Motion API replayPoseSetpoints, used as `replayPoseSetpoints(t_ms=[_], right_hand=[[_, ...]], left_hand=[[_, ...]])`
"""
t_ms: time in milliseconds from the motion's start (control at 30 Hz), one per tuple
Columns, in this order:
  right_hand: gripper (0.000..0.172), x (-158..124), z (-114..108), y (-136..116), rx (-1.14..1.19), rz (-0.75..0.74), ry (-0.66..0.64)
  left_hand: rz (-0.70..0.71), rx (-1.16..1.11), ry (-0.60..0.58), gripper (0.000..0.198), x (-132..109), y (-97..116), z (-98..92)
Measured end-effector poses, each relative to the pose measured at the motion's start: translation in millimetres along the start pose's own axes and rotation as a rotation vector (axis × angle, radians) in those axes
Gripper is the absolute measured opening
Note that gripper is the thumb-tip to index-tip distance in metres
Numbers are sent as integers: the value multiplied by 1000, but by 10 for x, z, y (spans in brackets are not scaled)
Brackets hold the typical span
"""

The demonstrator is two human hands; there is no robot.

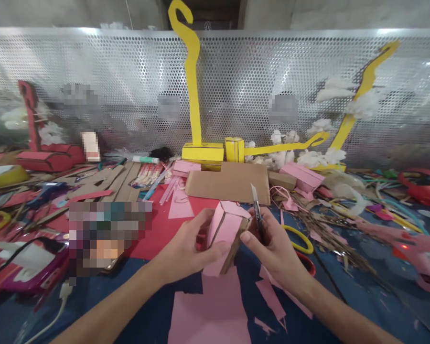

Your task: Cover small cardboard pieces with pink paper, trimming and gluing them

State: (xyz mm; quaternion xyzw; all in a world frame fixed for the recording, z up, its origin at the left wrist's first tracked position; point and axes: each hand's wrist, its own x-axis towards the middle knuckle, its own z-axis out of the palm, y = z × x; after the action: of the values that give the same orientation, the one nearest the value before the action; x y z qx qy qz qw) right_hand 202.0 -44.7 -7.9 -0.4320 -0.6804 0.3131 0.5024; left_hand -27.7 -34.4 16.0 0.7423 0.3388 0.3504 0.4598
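Between my hands is a small cardboard box (226, 224) partly covered in pink paper, tilted above the table. My left hand (200, 241) grips its left side, thumb across the pink face. In my right hand (268, 239) is a utility knife (257, 210), its blade pointing up; the thumb of that hand rests at the box's bare brown side. Below lies a cut sheet of pink paper (209, 310), with pink scraps (271, 298) to its right. Beside my right wrist, yellow scissor-like handles (301, 239) show in part.
Behind the box stands a brown cardboard piece (229, 184). Yellow hook-shaped models (193, 95) lean at a perforated metal panel (129, 86). At right lies a pink glue gun (404, 248) with a red light. Red paper (157, 229), a blurred-out device and a white cable (59, 310) occupy the left.
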Motion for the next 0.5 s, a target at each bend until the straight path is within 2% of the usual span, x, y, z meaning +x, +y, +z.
replayPoseSetpoints(t_ms=[67,167,267,367,500], right_hand=[[26,-2,-18,-4,-40,-20,0],[31,-19,-44,-36,-108,-60,0],[32,-42,-43,-91,-102,-64,-58],[35,-43,-23,-124,18,2,-89],[46,1,-57,-111,155,119,-39]], left_hand=[[5,-15,-27,50,-5,-5,-13],[66,-48,-49,55,-3,-23,-27],[127,-51,-49,56,3,-42,-33],[145,-32,-17,54,11,-68,-42],[220,-2,83,52,31,-131,-79]])
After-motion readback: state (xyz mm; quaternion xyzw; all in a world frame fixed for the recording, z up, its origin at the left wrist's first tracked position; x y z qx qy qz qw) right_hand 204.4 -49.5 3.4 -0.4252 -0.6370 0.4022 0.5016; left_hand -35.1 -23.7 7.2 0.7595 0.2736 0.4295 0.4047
